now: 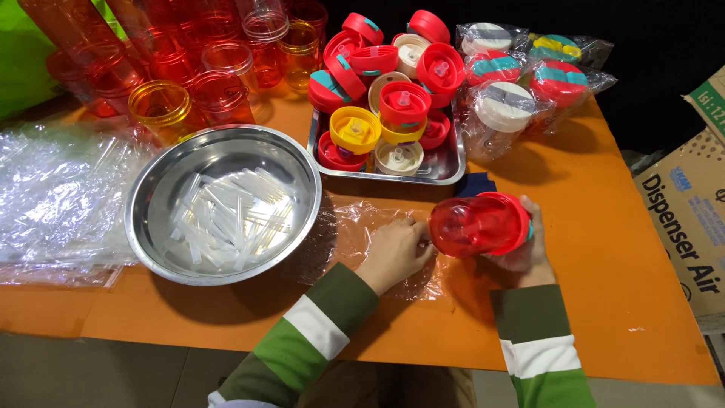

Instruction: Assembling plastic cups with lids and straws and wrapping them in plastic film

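My right hand (529,253) closes around the lid end of a red bottle (477,225), holding it sideways above the orange table (604,302). My left hand (393,249), fingers curled, pinches a clear plastic bag (355,227) at its mouth, probably for wrapping. A brown carton (691,219) with blue lettering stands at right.

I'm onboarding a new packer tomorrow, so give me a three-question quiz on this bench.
1. True or false: the right hand holds a red bottle lying on its side.
2. What lies in the round steel bowl? A) lids B) clear straws C) bags
3. Fill in: the left hand rests on a clear plastic ___ spread on the orange table.

Key: 1 true; 2 B; 3 bag.
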